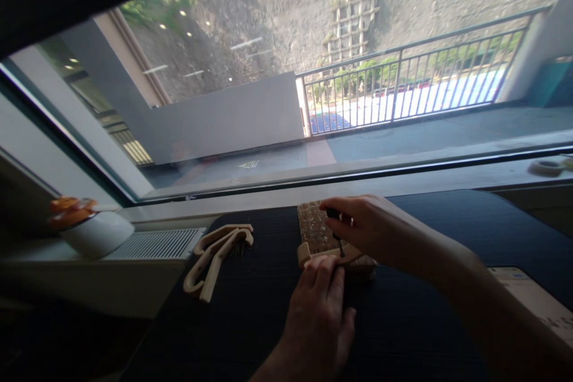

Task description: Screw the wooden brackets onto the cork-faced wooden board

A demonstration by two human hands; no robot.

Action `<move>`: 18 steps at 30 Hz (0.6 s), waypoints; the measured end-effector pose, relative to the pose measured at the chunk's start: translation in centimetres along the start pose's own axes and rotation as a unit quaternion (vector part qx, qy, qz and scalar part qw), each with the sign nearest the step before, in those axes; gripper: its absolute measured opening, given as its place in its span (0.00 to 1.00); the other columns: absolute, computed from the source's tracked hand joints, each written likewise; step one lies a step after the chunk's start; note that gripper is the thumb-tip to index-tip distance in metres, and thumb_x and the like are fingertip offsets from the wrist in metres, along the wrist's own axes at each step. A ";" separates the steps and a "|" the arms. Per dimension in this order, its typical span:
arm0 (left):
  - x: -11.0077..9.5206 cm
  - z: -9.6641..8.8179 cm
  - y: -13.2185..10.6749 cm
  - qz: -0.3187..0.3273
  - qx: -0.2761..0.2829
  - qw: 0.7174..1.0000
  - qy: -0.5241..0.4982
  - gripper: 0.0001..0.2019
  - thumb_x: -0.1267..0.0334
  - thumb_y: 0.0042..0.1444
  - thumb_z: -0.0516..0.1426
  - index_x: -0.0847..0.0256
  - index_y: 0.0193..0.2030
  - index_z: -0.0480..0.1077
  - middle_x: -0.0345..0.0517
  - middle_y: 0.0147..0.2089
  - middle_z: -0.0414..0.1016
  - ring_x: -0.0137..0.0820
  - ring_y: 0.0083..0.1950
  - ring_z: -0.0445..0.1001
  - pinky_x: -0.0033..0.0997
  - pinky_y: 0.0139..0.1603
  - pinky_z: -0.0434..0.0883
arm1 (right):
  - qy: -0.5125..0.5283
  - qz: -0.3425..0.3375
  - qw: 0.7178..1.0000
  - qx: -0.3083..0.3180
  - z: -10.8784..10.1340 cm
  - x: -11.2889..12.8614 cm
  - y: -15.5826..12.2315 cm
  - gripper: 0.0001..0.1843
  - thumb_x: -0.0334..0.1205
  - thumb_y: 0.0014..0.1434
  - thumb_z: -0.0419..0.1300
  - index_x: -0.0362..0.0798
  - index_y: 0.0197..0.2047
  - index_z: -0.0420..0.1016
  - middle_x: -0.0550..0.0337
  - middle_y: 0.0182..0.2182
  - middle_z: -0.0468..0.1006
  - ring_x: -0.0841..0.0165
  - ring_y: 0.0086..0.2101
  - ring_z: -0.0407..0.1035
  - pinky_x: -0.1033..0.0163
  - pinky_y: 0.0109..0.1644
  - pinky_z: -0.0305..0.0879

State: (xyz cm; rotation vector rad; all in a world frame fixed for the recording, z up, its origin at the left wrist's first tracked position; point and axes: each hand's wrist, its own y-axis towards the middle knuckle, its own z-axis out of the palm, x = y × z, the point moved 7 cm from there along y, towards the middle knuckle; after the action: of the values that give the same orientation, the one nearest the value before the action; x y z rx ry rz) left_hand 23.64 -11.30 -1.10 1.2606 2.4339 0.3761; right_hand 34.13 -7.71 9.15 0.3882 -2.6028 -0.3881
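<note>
A block with a woven, speckled brown surface [311, 222] lies on the dark table, a pale wooden hook [304, 254] across its near part. My left hand [319, 304] holds that hook against the block, fingertips pressed on its near edge. Gripped in my right hand [369, 224] is a screwdriver [333, 213] with a black handle. Its shaft points down onto the wooden hook, just beyond my left fingers; the tip's contact is too small to make out. More wooden hooks [217, 265] lie at the left, beside several small screws [240, 248].
The black table [250, 328] reaches to the windowsill and a large window. On the ledge at left stands a white pot [96, 236] with orange contents, by a vent grille [156, 243]. A phone-like device [535, 301] lies at right; a tape roll [545, 168] sits on the sill.
</note>
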 end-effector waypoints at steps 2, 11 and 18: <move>0.0 0.0 0.0 0.000 0.005 1.000 -0.003 0.25 0.69 0.53 0.54 0.70 0.59 0.64 0.60 0.61 0.63 0.48 0.63 0.62 0.53 0.63 0.65 | 0.012 -0.016 1.000 0.003 0.0 0.5 -0.1 0.13 0.40 0.62 0.52 0.49 0.41 0.78 0.58 0.32 0.80 0.69 0.30 0.71 0.66 0.31 0.58; -0.1 0.0 -0.1 -0.006 0.002 1.000 -0.006 0.24 0.69 0.53 0.55 0.71 0.58 0.65 0.60 0.61 0.64 0.47 0.63 0.61 0.51 0.63 0.65 | 0.010 -0.018 1.000 -0.024 -0.8 -0.7 0.0 0.14 0.38 0.60 0.54 0.50 0.46 0.77 0.57 0.34 0.81 0.66 0.33 0.73 0.67 0.34 0.60; -0.1 0.0 0.0 -0.003 0.002 1.000 0.001 0.24 0.69 0.52 0.55 0.72 0.58 0.65 0.61 0.61 0.64 0.47 0.63 0.62 0.50 0.63 0.65 | -0.035 0.027 0.999 -0.030 -1.3 -1.7 0.0 0.10 0.44 0.59 0.57 0.49 0.38 0.77 0.62 0.24 0.77 0.71 0.24 0.67 0.67 0.27 0.53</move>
State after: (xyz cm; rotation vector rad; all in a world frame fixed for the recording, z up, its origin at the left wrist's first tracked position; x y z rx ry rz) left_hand 23.68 -11.35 -1.10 1.2552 2.4406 0.3702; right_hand 36.19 -7.39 9.51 0.2880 -2.6559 -0.4667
